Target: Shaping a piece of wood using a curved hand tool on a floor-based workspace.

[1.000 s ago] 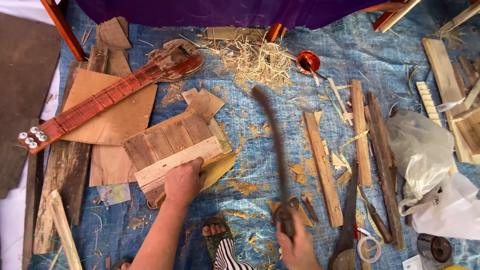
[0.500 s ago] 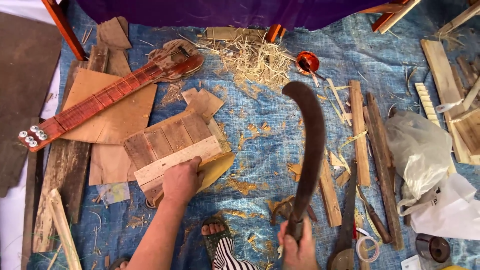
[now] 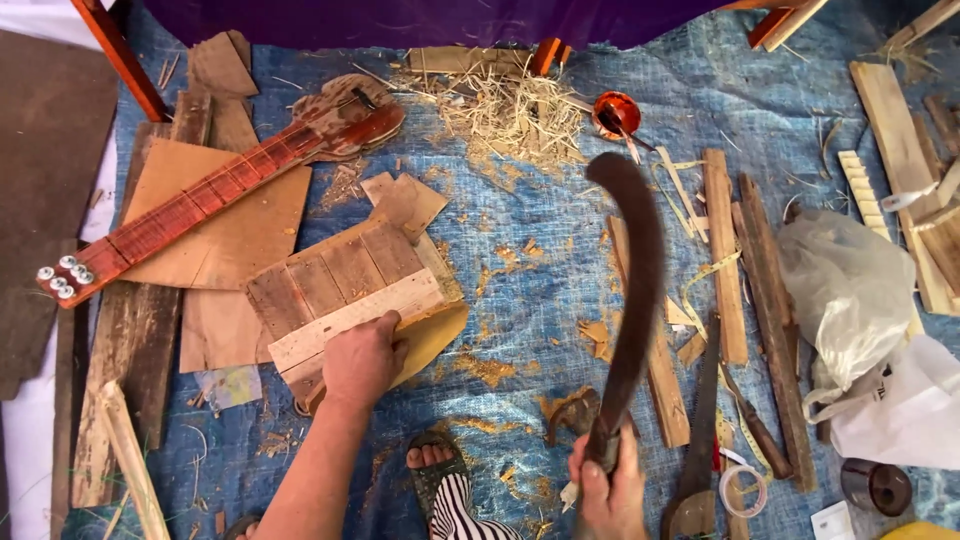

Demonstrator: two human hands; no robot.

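My left hand (image 3: 362,360) presses down on the near edge of a panel of joined wooden slats (image 3: 345,285), which lies on the blue tarp over a yellowish sheet. My right hand (image 3: 607,490) grips the handle of a long curved machete (image 3: 636,290). Its dark blade is raised and points away from me, to the right of the panel. A red stringed instrument with a long neck (image 3: 215,190) lies at the upper left. My foot in a sandal (image 3: 437,470) rests between my hands.
Wood strips (image 3: 722,250) and planks lie right of the blade, with a hand saw (image 3: 700,440) and a tape roll (image 3: 742,490). White plastic bags (image 3: 850,290) sit at right. Shavings (image 3: 510,110), a small red bowl (image 3: 616,108) and cardboard pieces (image 3: 225,215) lie behind.
My right hand has swung the machete up from lying low on the tarp to a raised position, its blade now broad side toward me. My left hand stays on the panel.
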